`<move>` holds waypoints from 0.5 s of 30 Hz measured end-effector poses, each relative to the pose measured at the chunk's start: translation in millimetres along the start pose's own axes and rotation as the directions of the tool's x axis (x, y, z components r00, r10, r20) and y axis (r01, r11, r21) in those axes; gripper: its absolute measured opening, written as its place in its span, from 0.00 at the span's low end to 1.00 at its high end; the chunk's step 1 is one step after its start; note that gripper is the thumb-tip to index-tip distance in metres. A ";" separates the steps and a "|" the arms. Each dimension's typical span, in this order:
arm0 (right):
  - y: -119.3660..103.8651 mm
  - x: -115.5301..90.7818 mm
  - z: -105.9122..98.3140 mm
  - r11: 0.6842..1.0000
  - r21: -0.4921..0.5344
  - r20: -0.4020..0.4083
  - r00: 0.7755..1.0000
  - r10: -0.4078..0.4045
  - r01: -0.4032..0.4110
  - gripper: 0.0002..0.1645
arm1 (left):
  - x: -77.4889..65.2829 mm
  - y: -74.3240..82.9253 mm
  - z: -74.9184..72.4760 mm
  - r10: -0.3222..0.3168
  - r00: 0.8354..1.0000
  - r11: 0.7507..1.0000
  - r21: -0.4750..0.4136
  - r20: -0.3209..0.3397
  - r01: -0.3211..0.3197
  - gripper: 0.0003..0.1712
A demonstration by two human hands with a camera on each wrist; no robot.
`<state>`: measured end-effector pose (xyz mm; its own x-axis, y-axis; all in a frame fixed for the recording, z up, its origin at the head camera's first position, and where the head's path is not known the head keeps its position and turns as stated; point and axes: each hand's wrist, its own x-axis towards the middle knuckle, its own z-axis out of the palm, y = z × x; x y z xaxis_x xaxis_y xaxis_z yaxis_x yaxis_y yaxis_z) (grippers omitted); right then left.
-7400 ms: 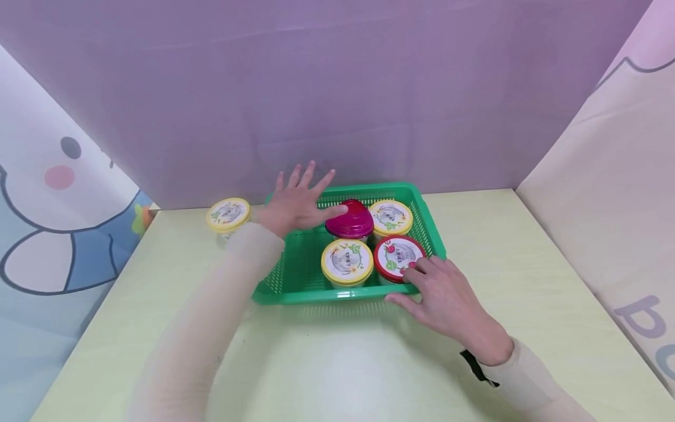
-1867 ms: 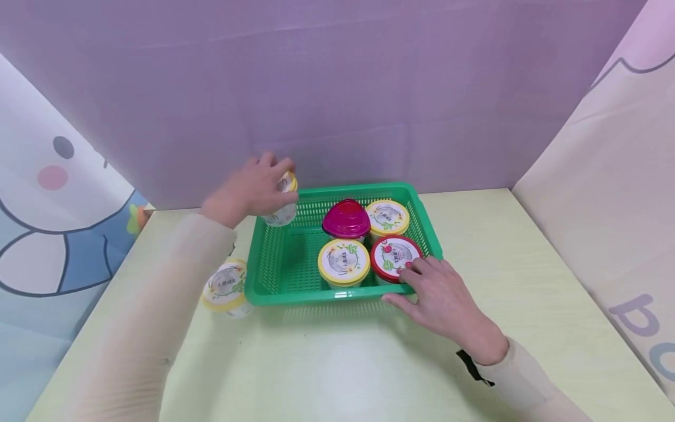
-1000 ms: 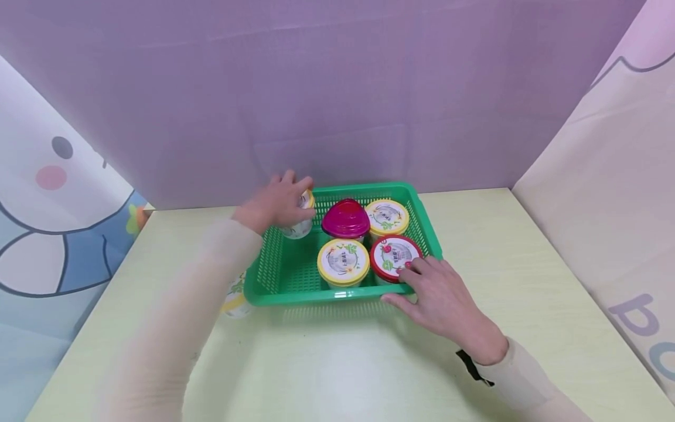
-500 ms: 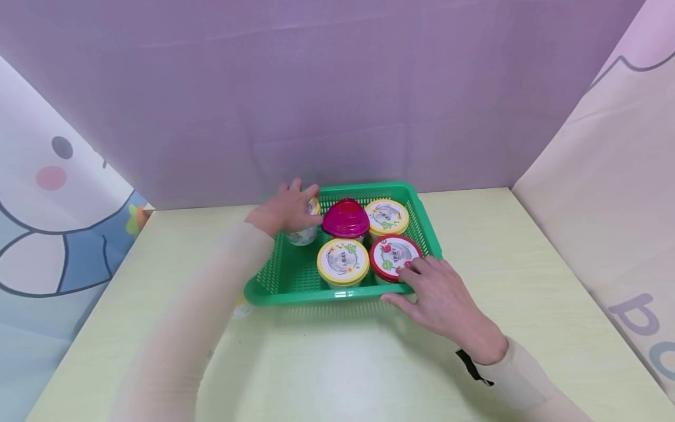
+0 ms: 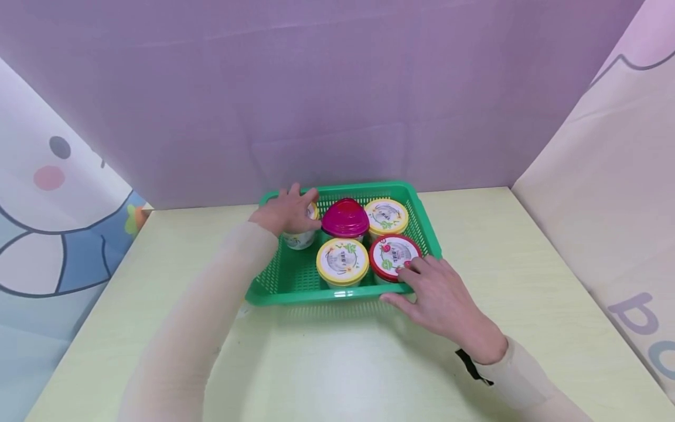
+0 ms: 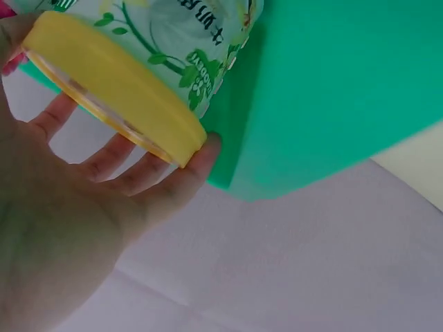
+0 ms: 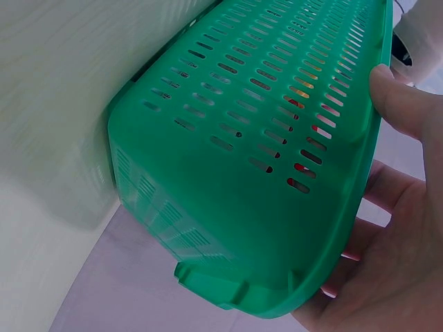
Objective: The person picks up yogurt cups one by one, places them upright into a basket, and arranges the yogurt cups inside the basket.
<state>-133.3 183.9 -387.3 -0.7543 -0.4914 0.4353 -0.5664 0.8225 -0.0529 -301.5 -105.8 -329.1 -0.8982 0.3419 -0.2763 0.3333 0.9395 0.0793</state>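
In the head view my left hand [image 5: 285, 214] grips a white cup with a yellow lid [image 5: 299, 239] at the back left inside the green basket [image 5: 295, 298]. Seen from the left wrist, the fingers curve about the yellow lid [image 6: 118, 83] and the thumb side is partly cut off. My right hand [image 5: 443, 299] grips the basket's front right corner. From the right wrist, its thumb [image 7: 398, 100] lies on the outside of the rim and the other fingers go behind it.
Beside the held cup sits a magenta lidded cup [image 5: 345, 218]. Two yellow-lidded cups [image 5: 343, 262] and a red-lidded cup [image 5: 394, 258] share the basket. Left of it, a sliver of another cup [image 5: 244, 310] shows past my left sleeve. A purple cloth [image 5: 337, 94] hangs behind the table.
From the basket's left rim, my left hand has carried the yellow-lidded cup rightward and down into the back left. Its forearm now hides most of the cup outside. My right hand keeps its place.
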 end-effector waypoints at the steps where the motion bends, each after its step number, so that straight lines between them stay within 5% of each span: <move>1: 0.2 0.1 0.0 1.000 0.000 0.000 1.000 0.000 0.000 0.31 | -0.1 0.8 0.3 -0.005 1.000 1.000 -0.004 0.011 0.005 0.35; 15: 1.0 -0.5 0.1 1.000 -0.001 0.006 1.000 -0.006 0.006 0.34 | 1.9 4.3 5.2 -0.023 0.998 0.999 -0.037 0.066 0.026 0.39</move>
<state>-133.5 184.9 -387.6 -0.7526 -0.4984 0.4303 -0.5707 0.8197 -0.0488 -300.3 -101.2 -334.2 -0.8848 0.3177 -0.3407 0.2991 0.9482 0.1075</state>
